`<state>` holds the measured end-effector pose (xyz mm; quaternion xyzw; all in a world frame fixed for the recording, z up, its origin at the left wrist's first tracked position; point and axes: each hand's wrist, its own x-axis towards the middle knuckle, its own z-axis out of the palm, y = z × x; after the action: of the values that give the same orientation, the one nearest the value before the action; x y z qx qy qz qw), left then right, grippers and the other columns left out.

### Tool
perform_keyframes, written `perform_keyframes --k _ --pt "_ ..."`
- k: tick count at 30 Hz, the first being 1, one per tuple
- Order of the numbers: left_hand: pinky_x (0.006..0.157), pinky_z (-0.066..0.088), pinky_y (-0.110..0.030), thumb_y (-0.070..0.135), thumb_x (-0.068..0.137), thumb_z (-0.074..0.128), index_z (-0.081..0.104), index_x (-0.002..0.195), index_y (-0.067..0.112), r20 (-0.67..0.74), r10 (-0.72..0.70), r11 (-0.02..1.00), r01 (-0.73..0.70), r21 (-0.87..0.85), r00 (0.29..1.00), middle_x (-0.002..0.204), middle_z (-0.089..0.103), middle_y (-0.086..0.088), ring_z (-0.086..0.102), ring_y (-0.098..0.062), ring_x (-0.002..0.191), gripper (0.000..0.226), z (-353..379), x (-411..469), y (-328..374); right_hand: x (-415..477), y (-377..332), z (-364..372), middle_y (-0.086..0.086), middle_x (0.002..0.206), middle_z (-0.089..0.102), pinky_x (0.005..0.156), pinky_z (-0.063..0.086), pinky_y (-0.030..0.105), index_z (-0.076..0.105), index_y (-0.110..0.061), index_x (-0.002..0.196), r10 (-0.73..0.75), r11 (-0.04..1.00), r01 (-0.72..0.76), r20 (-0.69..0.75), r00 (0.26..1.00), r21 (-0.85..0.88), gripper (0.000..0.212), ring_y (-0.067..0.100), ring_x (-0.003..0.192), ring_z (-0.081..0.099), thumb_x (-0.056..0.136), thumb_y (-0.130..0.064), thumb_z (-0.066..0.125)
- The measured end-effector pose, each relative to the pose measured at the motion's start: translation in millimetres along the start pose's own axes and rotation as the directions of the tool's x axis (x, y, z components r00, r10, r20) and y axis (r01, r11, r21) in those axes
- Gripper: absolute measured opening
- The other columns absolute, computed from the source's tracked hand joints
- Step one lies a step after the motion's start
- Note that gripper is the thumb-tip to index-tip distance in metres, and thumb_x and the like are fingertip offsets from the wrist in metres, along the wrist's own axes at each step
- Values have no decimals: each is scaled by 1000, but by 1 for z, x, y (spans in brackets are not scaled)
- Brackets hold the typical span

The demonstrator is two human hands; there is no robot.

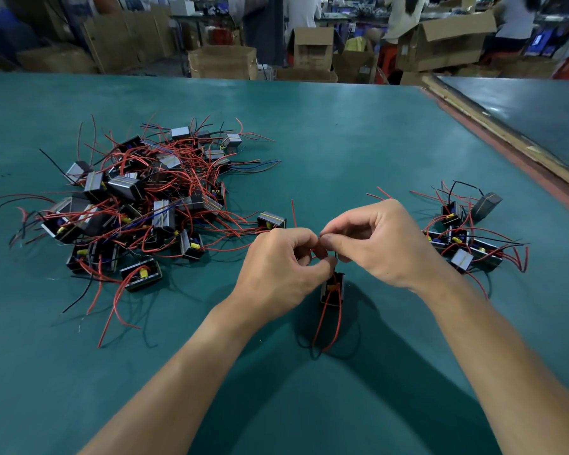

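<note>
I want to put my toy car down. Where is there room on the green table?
The far half of the table, beyond the big pile and the small pile, is bare. So is the near-left corner, below the big pile. Crowded: both piles, and the middle where the left hand and right hand pinch wires.

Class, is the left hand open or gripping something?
Gripping: the left hand has curled fingers pinching a red wire of the black unit.
</note>
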<state>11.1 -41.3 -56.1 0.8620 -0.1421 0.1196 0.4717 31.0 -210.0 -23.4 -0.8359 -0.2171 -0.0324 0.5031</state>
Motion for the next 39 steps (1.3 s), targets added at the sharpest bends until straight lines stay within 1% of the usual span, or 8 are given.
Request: perform_keyframes --k 8,10,15,18,20,25,33,39 --pt "51 34 -33 31 85 54 65 71 16 69 23 1000 -22 -10 997 55 46 -7 36 -14 52 24 -2 1 0 -1 0 -7 -9 62 71 57 50 19 77 -19 76 22 999 -24 52 998 37 22 2 54 58 84 1 73" --pt "53 36 -33 32 85 53 65 71 21 77 9 1000 -7 -28 997 54 47 0 39 -13 52 22 -3 2 -1 0 1 -8 -13 62 71 59 49 15 76 -22 77 22 1000 -23 58 998 17 23 -2 55 60 83 0 75" --pt "60 42 -42 33 84 53 69 78 19 96 -14 997 20 -68 995 63 57 -9 47 -29 61 22 -3 3 -1 0 5 -9 -9 62 71 57 49 18 77 -20 76 19 1000 -18 55 998 -19 17 2 55 58 84 -5 75" --pt "56 40 -37 32 86 56 70 78 20 83 5 998 0 -55 997 59 55 -4 43 -20 56 20 -3 3 -2 0 7 -10 6 65 70 59 52 31 76 -12 76 33 999 -32 76 997 -10 11 10 56 60 86 -8 73" --pt "52 37 -32 28 88 60 71 77 21 57 40 999 -40 -1 998 55 52 0 40 -12 52 17 -3 1 -1 1 8 -9 9 64 69 59 52 33 72 -9 73 71 997 -72 115 991 0 16 14 55 61 89 -8 70" --pt "53 43 -35 26 87 62 70 75 13 -40 173 977 -166 131 984 56 57 -4 50 -23 55 20 -8 2 0 5 15 -9 3 50 58 54 49 31 59 -11 45 242 967 -245 44 969 71 46 16 45 55 90 -4 55" --pt "47 26 -30 31 90 58 67 75 8 29 128 991 -129 38 991 56 42 -12 35 -26 54 29 -7 2 -1 3 13 -7 5 65 68 59 52 32 69 -6 77 56 989 -62 50 997 131 13 17 56 61 90 -8 70" --pt "46 26 -32 30 89 58 66 71 7 32 155 984 -157 83 987 55 38 -11 32 -25 53 30 -8 1 1 2 7 -4 -5 58 63 55 47 20 70 -9 74 111 991 -118 108 988 61 21 13 51 59 94 -9 64"
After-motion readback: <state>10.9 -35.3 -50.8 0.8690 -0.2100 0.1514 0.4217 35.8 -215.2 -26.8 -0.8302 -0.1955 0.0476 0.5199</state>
